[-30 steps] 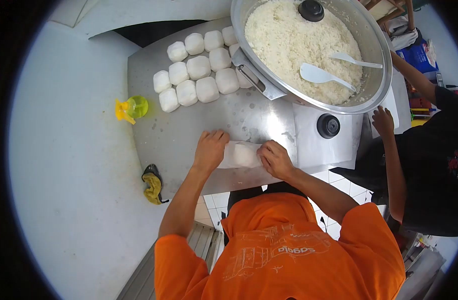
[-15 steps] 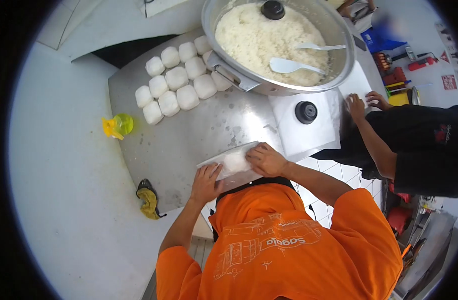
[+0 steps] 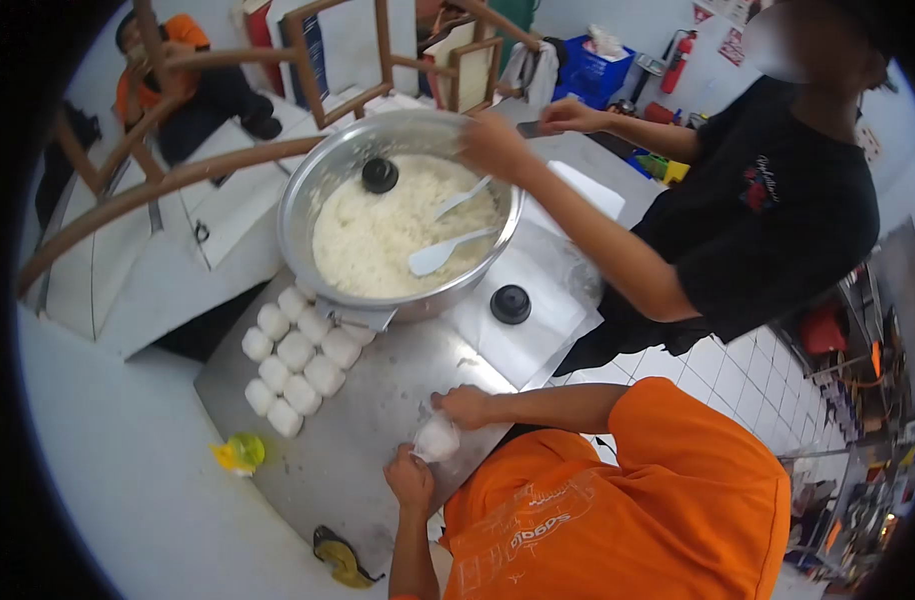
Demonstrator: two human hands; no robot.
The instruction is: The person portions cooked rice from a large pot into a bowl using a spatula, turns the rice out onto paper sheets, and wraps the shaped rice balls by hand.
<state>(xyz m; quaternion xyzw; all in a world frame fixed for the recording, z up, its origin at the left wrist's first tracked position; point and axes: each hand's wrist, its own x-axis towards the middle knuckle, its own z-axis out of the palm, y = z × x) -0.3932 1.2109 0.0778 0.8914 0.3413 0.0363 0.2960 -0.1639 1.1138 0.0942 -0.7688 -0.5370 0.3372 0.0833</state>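
A white rice portion in a translucent wrapper [image 3: 438, 438] is between my hands, at the near edge of the metal table. My left hand [image 3: 410, 478] pinches the wrapper's near-left end. At the opposite end, my right hand [image 3: 464, 407] has its fingers closed on the wrapper. Several white wrapped rice packets [image 3: 296, 352] sit in rows farther left. Behind them stands a big metal pot [image 3: 290, 215] of cooked rice [image 3: 353, 230], with two white rice paddles [image 3: 438, 256] and a black round mould [image 3: 380, 175] on the rice.
Another black mould [image 3: 511, 304] sits on white paper sheets [image 3: 538, 345]. A co-worker in a black shirt [image 3: 778, 200] stands at the right, one arm reaching over the pot. A yellow-green spray bottle [image 3: 244, 453] and a dark-and-yellow cloth [image 3: 343, 560] lie along the left edge.
The view has tilted up and shifted. My hands have moved from lying on the flat wrapper to gripping its two ends. The co-worker's arm has swung over to the pot.
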